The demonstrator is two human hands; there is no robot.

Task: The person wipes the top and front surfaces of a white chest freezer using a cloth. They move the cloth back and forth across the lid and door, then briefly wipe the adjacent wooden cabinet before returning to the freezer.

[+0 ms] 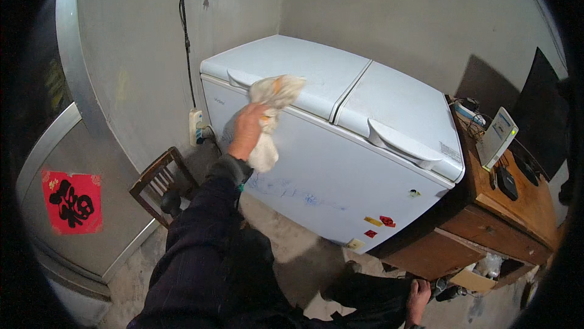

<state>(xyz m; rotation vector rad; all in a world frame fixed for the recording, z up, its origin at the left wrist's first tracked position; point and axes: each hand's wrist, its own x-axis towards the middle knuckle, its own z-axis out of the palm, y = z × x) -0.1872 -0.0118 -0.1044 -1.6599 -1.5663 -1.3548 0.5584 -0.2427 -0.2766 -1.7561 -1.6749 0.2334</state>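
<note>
In the middle of the head view, my left hand (249, 130) grips a crumpled off-white cloth (278, 91) with orange-brown marks. The cloth lies over the front edge of a white chest freezer (310, 146), beside the handle of its left lid, with one end hanging down the front. Both freezer lids are down. Blue scribbles, small red and yellow stickers and a small magnet-like item mark the freezer's front. At the lower right, my right hand (417, 299) rests on my dark-trousered knee, with no object seen in it.
A wooden chair (162, 183) stands left of the freezer, near a power strip (196, 126) on the wall. A door panel (123, 192) bears a red paper with a black character. At right, a wooden cabinet (506, 201) holds a white upright device (497, 139), cables and a black box.
</note>
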